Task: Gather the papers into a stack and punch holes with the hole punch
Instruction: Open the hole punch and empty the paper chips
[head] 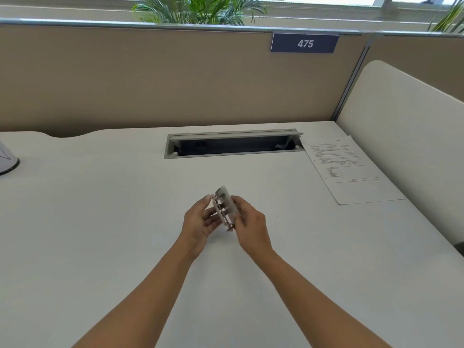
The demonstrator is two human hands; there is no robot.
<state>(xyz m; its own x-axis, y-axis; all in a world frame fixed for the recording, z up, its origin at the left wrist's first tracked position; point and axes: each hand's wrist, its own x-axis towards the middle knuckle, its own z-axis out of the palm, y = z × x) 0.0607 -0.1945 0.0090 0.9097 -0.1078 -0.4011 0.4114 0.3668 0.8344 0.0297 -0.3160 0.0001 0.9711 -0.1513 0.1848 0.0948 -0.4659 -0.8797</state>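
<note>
Nearer than the cable slot (233, 133), over the white desk (113, 222), both hands are together on the hole punch (224, 208): L hand (198, 222) w/ fingers curled round its left side, R hand (251, 224) gripping the right side, thumb along the edge. Punch is held tilted btwn them, looks clear of the desktop, metal frame and pins facing the camera, one end pointing toward the slot. Both forearms are bare and run in from the bottom edge. Papers (351, 172) lie flat on the desk right of the slot, top corner just beside the slot's right end, well apart from the punch; top sheet has printed text too small to read, and sheet count can't be told. Far left of the slot, at the frame edge, sits a white obj (7, 159) w/ a dark base, partly cut off. Beyond the slot stands a beige partition (150, 79) w/ a blue "475" sign (305, 43), green plants (198, 8) behind it. Right of the slot, past the papers, is a white side panel (406, 121).
</note>
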